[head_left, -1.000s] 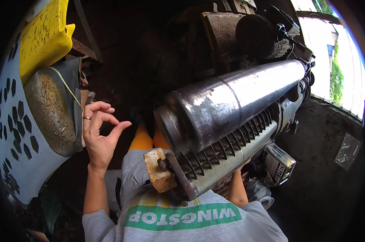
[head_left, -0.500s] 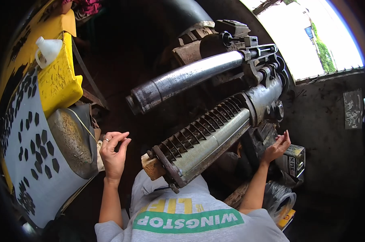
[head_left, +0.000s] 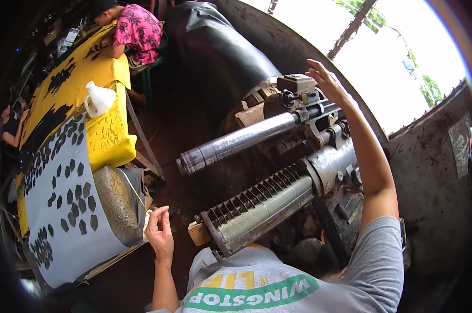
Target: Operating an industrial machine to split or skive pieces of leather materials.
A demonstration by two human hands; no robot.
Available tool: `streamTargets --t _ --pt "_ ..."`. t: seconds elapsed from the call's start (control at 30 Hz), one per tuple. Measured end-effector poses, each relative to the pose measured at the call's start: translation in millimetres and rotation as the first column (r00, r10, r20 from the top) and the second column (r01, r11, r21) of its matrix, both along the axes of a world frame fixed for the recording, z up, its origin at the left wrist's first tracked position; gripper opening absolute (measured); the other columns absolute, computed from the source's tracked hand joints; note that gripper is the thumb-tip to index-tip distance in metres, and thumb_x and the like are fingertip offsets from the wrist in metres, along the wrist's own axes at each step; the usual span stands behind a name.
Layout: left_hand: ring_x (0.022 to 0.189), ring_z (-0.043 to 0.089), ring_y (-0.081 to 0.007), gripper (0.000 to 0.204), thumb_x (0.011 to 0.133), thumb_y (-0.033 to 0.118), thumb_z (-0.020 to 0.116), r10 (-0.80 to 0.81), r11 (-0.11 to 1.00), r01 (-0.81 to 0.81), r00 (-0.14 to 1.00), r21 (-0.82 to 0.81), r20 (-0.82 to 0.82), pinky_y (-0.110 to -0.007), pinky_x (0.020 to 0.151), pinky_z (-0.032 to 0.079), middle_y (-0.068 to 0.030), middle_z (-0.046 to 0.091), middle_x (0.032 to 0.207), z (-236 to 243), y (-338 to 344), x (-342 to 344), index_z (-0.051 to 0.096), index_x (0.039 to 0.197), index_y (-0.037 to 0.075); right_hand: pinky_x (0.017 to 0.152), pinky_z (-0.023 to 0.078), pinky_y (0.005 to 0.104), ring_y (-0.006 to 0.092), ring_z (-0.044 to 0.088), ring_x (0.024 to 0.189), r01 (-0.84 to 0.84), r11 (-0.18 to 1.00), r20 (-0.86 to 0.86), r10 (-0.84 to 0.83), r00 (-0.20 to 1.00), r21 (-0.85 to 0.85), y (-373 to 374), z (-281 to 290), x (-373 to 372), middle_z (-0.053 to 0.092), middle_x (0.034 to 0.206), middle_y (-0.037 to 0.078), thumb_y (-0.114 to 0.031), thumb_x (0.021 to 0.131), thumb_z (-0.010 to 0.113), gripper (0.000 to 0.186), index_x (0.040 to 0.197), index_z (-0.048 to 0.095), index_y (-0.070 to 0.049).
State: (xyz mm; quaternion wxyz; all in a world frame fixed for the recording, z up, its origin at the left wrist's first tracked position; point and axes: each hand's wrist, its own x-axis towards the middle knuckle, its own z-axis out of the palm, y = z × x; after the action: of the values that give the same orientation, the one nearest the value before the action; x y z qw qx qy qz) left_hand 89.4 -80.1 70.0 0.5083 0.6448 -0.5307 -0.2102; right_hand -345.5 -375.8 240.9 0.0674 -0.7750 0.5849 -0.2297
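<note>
The metal machine [head_left: 332, 163] stands before the person, its ribbed bed [head_left: 270, 207] apart from the roller [head_left: 241, 142]; reaching the far end seems the step, calling next for a sure hold. The right hand [head_left: 330, 84] spreads its fingers there, contact unclear; the left hand [head_left: 160, 238] bunches its fingertips, on what cannot be told.

right grip [head_left: 327, 82] raised near machine [head_left: 327, 169] | left grip [head_left: 160, 232] by cord [head_left: 133, 188] | black pieces [head_left: 75, 209] on sheet [head_left: 69, 261]
</note>
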Motion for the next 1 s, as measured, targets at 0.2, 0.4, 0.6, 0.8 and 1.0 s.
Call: streamTargets --t 0.2,0.4,0.6,0.8,1.0 --pt "0.054 0.037 -0.0083 0.025 0.081 0.007 0.063 0.143 0.970 -0.141 0.990 0.198 0.003 -0.023 0.056 0.035 0.0010 0.039 0.056 -7.8 33.1 -2.0 0.057 0.105 0.002 0.087 0.044 0.0390 0.0307 0.056 0.102 -0.082 0.975 -0.155 0.115 0.981 0.206 -83.1 -26.0 -15.4 0.059 0.109 0.019 -0.019 0.092 0.042 0.034 0.123 0.044 -0.008" --pt "0.050 0.038 -0.0096 0.028 0.080 0.006 0.063 0.276 0.930 -0.282 0.959 0.234 0.057 -0.025 0.050 0.035 -0.0012 0.042 0.054 -24.4 54.4 -7.7 0.057 0.107 0.004 0.082 0.045 0.0360 0.0280 0.060 0.094 -0.174 0.961 -0.178 0.214 0.960 0.214 -95.3 -20.2 -14.6 0.061 0.103 0.017 -0.013 0.087 0.046 0.030 0.113 0.053 0.000" --pt "0.049 0.041 -0.0107 0.021 0.080 0.010 0.063 0.264 0.932 -0.275 0.961 0.236 0.077 -0.027 0.050 0.036 -0.0011 0.046 0.054 -29.9 48.2 -23.1 0.060 0.100 0.005 0.071 0.046 0.0360 0.0268 0.062 0.077 -0.225 0.957 -0.168 0.256 0.952 0.181 -105.0 -26.8 -13.7 0.061 0.084 0.018 -0.017 0.088 0.043 0.024 0.098 0.055 0.002" --pt "0.052 0.048 -0.0111 0.012 0.080 0.010 0.063 0.239 0.941 -0.250 0.968 0.229 0.075 -0.026 0.051 0.039 -0.0040 0.055 0.060 -25.0 41.3 -35.4 0.064 0.089 0.003 0.071 0.047 0.0361 0.0270 0.062 0.075 -0.192 0.958 -0.217 0.238 0.947 0.211 -110.3 -25.7 -11.4 0.062 0.084 0.018 -0.017 0.087 0.044 0.027 0.099 0.057 0.003" --pt "0.056 0.054 -0.0131 0.010 0.080 0.005 0.060 0.193 0.958 -0.211 0.975 0.194 0.111 -0.026 0.055 0.043 -0.0068 0.059 0.066 -32.0 48.9 -41.8 0.063 0.088 0.002 0.069 0.047 0.0369 0.0247 0.061 0.075 -0.198 0.956 -0.132 0.229 0.964 0.215 -117.7 -28.6 -14.6 0.060 0.081 0.018 -0.017 0.086 0.046 0.025 0.097 0.057 0.004"
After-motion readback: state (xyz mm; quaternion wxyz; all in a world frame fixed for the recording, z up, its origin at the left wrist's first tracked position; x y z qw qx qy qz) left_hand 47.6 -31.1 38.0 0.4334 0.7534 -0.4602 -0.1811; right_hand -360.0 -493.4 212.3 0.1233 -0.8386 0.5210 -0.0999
